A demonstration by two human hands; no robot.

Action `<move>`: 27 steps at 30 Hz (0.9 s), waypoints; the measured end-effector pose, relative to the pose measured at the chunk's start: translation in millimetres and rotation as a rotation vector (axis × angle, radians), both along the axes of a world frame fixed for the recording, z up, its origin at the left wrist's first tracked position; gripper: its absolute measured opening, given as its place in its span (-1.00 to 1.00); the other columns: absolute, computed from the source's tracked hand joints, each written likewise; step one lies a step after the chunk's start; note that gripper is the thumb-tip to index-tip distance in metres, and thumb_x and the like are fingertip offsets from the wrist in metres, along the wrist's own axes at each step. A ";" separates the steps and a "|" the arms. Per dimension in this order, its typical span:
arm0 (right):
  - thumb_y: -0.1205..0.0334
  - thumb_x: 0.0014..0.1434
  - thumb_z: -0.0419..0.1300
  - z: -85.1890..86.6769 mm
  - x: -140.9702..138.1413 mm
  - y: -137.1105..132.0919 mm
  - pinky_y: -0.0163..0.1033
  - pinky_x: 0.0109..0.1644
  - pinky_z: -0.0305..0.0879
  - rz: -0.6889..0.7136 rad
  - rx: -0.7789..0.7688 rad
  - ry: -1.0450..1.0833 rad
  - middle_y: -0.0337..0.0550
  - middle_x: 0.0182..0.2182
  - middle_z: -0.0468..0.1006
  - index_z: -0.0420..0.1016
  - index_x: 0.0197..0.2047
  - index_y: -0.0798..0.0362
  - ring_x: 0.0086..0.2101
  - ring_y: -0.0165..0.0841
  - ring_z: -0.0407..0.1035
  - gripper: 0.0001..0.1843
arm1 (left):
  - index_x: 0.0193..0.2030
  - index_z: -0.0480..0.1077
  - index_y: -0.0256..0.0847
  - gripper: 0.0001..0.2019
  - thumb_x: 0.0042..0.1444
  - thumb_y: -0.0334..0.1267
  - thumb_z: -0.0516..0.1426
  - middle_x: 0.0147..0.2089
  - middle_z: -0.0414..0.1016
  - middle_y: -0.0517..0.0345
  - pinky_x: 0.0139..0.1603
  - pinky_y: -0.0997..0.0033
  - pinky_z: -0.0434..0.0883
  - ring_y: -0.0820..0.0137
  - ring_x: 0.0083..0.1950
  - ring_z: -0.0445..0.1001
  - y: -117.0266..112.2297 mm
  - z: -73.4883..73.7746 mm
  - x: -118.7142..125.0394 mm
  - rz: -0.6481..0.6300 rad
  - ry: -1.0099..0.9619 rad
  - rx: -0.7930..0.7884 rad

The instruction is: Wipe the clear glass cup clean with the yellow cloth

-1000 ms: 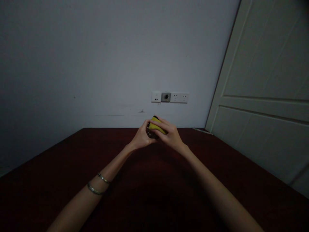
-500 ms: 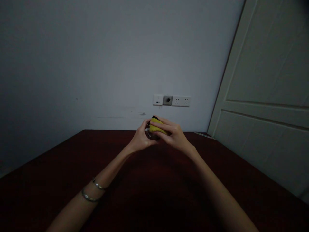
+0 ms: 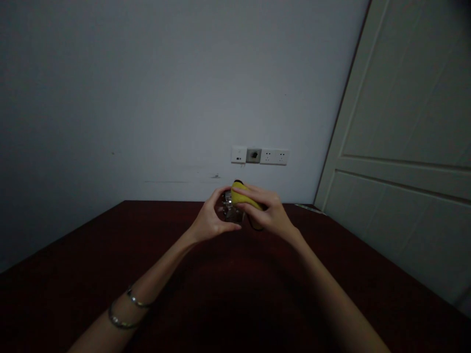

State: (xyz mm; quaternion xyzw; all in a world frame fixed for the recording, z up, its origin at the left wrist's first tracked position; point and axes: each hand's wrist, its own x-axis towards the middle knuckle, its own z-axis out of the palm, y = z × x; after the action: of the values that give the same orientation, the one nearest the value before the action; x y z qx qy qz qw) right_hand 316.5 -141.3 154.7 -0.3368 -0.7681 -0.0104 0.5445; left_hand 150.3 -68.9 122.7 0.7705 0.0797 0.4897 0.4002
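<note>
My left hand (image 3: 209, 219) is curved around a small clear glass-like vessel (image 3: 231, 212), thumb below and fingers above. Its shiny, patterned side catches the light, but its full shape is partly hidden. A yellow cloth (image 3: 241, 194) with dark edging is bunched up in my right hand (image 3: 270, 211), with fingers over the top and thumb along the near side. The cloth lies against the right side of the vessel and covers part of it. Both hands are held above the far part of the dark red table.
The dark red table (image 3: 154, 255) runs up to a pale wall (image 3: 165, 98) bearing a row of sockets (image 3: 274, 157). A light panelled door (image 3: 397, 211) flanks the right side. Some thin flat thing (image 3: 309, 209) lies at the table's far right edge.
The cloth and my right hand have shifted slightly right and down, baring more of the vessel. My left hand has dropped a little and its thumb and fingers are wider apart.
</note>
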 end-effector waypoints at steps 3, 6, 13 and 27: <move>0.19 0.08 0.26 -2.9 3.8 10.4 0.00 0.16 0.30 0.051 -0.106 0.198 -0.24 -0.04 0.57 0.54 -0.05 -0.15 0.01 -0.25 0.43 -0.69 | 0.16 0.18 -0.17 -0.14 -0.34 -0.32 0.42 0.14 0.34 -0.11 0.02 0.09 0.48 0.06 0.11 0.41 -1.6 0.4 -1.8 0.011 0.018 0.021; 0.18 0.08 0.26 -4.8 7.4 16.5 -0.01 0.13 0.33 0.087 -0.179 0.262 -0.21 -0.06 0.58 0.55 -0.08 -0.13 -0.02 -0.26 0.46 -0.71 | 0.17 0.18 -0.18 -0.14 -0.33 -0.31 0.42 0.16 0.34 -0.11 0.05 0.07 0.46 0.05 0.15 0.38 -1.0 -0.3 -3.3 0.015 0.027 0.037; 0.27 0.08 0.27 2.4 4.2 -1.4 -0.02 0.17 0.29 0.063 -0.017 -0.046 -0.20 0.05 0.50 0.49 0.00 -0.19 0.07 -0.25 0.38 -0.61 | 0.21 0.12 -0.21 -0.11 -0.30 -0.28 0.40 0.19 0.32 -0.11 0.20 -0.03 0.32 0.03 0.19 0.34 -4.2 2.7 -7.5 0.126 0.108 0.185; 0.22 0.08 0.27 1.3 -4.0 -1.2 -0.05 0.16 0.31 -0.029 -0.002 0.079 -0.25 -0.03 0.56 0.52 -0.03 -0.19 0.01 -0.26 0.43 -0.65 | 0.22 0.14 -0.22 -0.10 -0.32 -0.33 0.40 0.21 0.30 -0.16 0.19 -0.08 0.32 0.02 0.19 0.34 -5.6 12.0 -6.6 0.087 0.081 0.063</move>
State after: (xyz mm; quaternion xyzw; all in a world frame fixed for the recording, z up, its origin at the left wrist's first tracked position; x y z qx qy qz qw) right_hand 312.5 -142.4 156.0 -0.3486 -0.7411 -0.0044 0.5738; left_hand 143.7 -74.5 134.6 0.7977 0.1137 0.4774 0.3504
